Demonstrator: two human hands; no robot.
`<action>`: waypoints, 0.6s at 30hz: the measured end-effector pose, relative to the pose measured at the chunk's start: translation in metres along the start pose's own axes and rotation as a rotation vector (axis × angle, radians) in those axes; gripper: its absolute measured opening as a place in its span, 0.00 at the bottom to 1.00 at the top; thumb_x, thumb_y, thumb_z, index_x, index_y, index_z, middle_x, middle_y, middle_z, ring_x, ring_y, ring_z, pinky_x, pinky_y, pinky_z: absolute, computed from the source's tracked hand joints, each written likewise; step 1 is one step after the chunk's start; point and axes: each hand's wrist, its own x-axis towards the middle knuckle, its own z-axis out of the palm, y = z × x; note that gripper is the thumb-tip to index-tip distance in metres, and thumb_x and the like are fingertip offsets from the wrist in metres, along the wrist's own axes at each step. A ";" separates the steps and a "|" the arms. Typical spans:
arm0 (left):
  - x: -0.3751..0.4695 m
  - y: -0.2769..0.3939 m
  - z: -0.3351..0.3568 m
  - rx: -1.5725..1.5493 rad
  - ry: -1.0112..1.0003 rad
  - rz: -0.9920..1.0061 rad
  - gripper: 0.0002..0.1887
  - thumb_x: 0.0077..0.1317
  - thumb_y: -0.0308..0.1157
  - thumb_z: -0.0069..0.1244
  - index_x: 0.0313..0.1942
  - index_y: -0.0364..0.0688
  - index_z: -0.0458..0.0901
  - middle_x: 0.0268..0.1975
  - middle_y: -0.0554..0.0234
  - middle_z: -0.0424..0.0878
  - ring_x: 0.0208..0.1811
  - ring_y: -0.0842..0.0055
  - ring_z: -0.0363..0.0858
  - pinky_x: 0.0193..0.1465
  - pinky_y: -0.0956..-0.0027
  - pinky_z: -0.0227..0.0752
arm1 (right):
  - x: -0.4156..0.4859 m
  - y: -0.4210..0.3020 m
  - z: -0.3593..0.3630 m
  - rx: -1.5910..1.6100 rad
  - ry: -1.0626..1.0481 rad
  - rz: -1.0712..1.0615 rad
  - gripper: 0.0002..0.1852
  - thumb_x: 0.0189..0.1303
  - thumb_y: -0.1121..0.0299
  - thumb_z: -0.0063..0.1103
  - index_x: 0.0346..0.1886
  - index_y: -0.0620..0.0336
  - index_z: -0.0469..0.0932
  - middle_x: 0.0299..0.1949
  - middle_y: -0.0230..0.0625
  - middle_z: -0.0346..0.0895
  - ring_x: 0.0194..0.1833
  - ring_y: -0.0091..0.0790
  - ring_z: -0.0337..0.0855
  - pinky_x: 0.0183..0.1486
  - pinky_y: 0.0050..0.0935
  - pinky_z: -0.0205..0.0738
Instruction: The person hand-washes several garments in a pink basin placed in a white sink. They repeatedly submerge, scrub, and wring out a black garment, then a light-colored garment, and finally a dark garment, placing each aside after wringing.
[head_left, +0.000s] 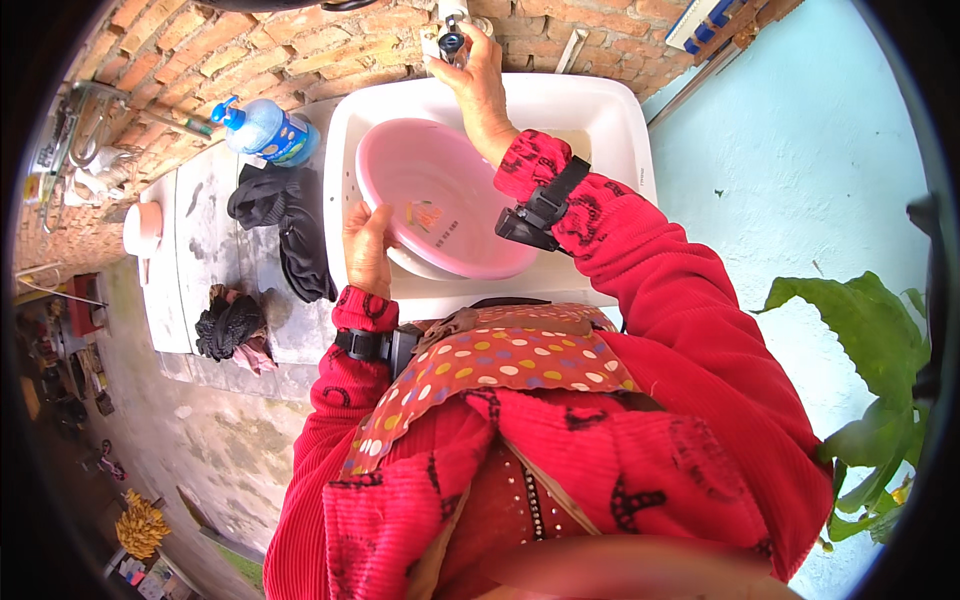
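Note:
A pink plastic basin (480, 202) leans at a tilt inside a white sink (615, 112), with printed marks on its inner bottom. My left hand (367, 247) grips the basin's near left rim, thumb on the inner side. Part of a paler curved rim (424, 264) shows beneath the basin. At the far edge of the sink, my right hand (480, 82) is on the tap (452, 43), which is mounted by the brick wall. The fingers wrap around the tap's right side and partly hide it.
Left of the sink, a concrete slab (214, 255) bears a blue pump bottle (274, 135), black cloth (281, 217), a dark and pink cloth bundle (231, 322) and a pink dipper (142, 229). A brick wall (315, 45) stands behind. Large green leaves (855, 330) hang at the right.

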 end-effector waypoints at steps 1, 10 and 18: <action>0.000 -0.003 -0.002 -0.006 -0.005 -0.005 0.05 0.60 0.29 0.52 0.27 0.44 0.74 0.21 0.74 0.75 0.18 0.87 0.67 0.22 0.81 0.61 | 0.001 0.000 0.003 -0.009 0.029 0.011 0.37 0.48 0.62 0.68 0.61 0.60 0.59 0.48 0.49 0.63 0.52 0.48 0.65 0.55 0.38 0.65; 0.006 -0.027 -0.011 -0.044 0.003 -0.041 0.08 0.59 0.29 0.52 0.24 0.46 0.72 0.20 0.75 0.73 0.18 0.89 0.64 0.23 0.82 0.58 | -0.005 0.006 0.001 0.068 0.126 -0.113 0.25 0.54 0.75 0.57 0.58 0.62 0.66 0.52 0.55 0.68 0.56 0.54 0.67 0.58 0.41 0.62; 0.017 -0.038 -0.026 -0.072 0.009 -0.066 0.05 0.59 0.30 0.53 0.25 0.47 0.74 0.21 0.76 0.74 0.18 0.88 0.64 0.22 0.82 0.58 | 0.001 0.001 -0.011 0.562 0.010 0.067 0.26 0.48 0.80 0.49 0.55 0.63 0.71 0.48 0.37 0.72 0.48 0.32 0.73 0.50 0.26 0.68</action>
